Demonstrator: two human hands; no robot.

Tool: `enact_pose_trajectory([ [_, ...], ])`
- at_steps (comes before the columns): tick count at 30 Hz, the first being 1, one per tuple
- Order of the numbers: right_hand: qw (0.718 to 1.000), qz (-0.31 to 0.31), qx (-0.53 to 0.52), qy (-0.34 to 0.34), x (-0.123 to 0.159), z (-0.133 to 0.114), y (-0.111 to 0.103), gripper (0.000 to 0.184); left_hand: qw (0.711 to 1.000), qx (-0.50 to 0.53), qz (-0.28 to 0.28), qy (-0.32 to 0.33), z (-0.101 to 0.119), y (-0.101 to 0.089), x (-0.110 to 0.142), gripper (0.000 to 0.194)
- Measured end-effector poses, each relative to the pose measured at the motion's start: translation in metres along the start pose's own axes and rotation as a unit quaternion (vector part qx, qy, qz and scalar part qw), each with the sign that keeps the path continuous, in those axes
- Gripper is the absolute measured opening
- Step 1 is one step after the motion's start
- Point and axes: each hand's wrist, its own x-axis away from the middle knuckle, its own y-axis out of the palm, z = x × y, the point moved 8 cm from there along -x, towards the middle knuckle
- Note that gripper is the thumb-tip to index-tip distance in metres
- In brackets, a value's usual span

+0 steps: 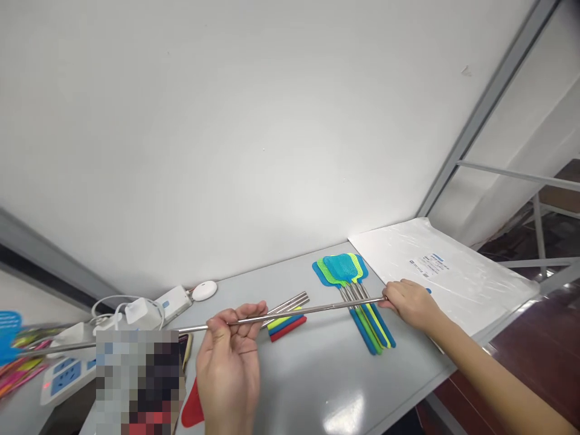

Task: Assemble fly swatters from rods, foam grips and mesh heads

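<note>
Metal rod [312, 310] spans above table [308, 380]. Left hand [231, 356] palm-up, thumb pinching shaft; right hand [408, 302] closed round end, near swatters [342, 269]. Best: hands aligned, force along shaft, no bending.

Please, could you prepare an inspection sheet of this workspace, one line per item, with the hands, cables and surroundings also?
Surface: grey table, light reflecting near its front edge.
Job's things: long rod in both hands; overlapping swatters towards the right; short rods beside yellow, blue and red handles.
Clutter: phone, mostly hidden; white disc; white board; lower-left patch pixelated, cannot tell.
Hands: left hand holds the rod, palm up; right hand closed at its end.
Cables: white cable looped near power strip.
Surroundings: white wall; metal frame at right.
</note>
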Motion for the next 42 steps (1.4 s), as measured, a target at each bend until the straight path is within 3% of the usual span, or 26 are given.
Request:
enact_pose_trajectory([
  [4, 1.0, -0.002, 0.01, 0.02, 0.004, 0.012, -0.001, 0.041, 1.0, 0.0, -0.001, -0.02, -0.009, 0.006, -0.002, 0.03],
  [11, 0.997, 0.012, -0.013, 0.075, 0.014, 0.031, 0.009, 0.035, 1.0, 0.005, 0.021, 0.008, -0.024, 0.014, -0.022, 0.03],
  [17, 0.996, 0.007, -0.06, 0.069, 0.002, 0.014, 0.018, 0.034, 0.998, -0.011, -0.022, -0.055, -0.067, 0.044, -0.009, 0.035],
  [24, 0.995, -0.012, -0.036, 0.087, -0.017, -0.003, 0.0, 0.044, 0.999, 0.002, 0.029, 0.018, -0.07, 0.061, 0.004, 0.038],
  [26, 0.995, -0.02, -0.041, 0.087, -0.023, -0.014, -0.003, 0.045, 1.0, -0.01, 0.006, -0.014, -0.088, 0.071, 0.019, 0.039],
  [29, 0.993, -0.023, -0.07, 0.093, -0.033, -0.03, -0.003, 0.046, 0.987, -0.039, -0.079, -0.135, -0.128, 0.091, 0.053, 0.039],
  [31, 0.99, -0.017, -0.098, 0.095, -0.037, -0.037, -0.003, 0.047, 0.979, -0.066, -0.123, -0.151, -0.137, 0.096, 0.067, 0.041],
  [33, 0.987, -0.012, -0.125, 0.098, -0.037, -0.037, -0.001, 0.047, 0.967, -0.111, -0.174, -0.148, -0.131, 0.096, 0.067, 0.038],
  [35, 0.985, -0.014, -0.138, 0.102, -0.033, -0.034, 0.004, 0.046, 0.963, -0.111, -0.202, -0.137, -0.112, 0.088, 0.053, 0.041],
  [37, 0.984, -0.018, -0.141, 0.104, -0.027, -0.029, 0.009, 0.043, 0.987, -0.045, -0.131, -0.086, -0.077, 0.064, 0.024, 0.045],
  [39, 0.985, -0.02, -0.14, 0.096, -0.022, -0.023, 0.014, 0.041, 0.999, 0.029, -0.014, -0.016, -0.038, 0.031, -0.006, 0.042],
  [42, 0.988, -0.018, -0.136, 0.065, -0.019, -0.018, 0.019, 0.037, 0.985, 0.106, 0.126, 0.057, 0.005, -0.015, -0.036, 0.048],
])
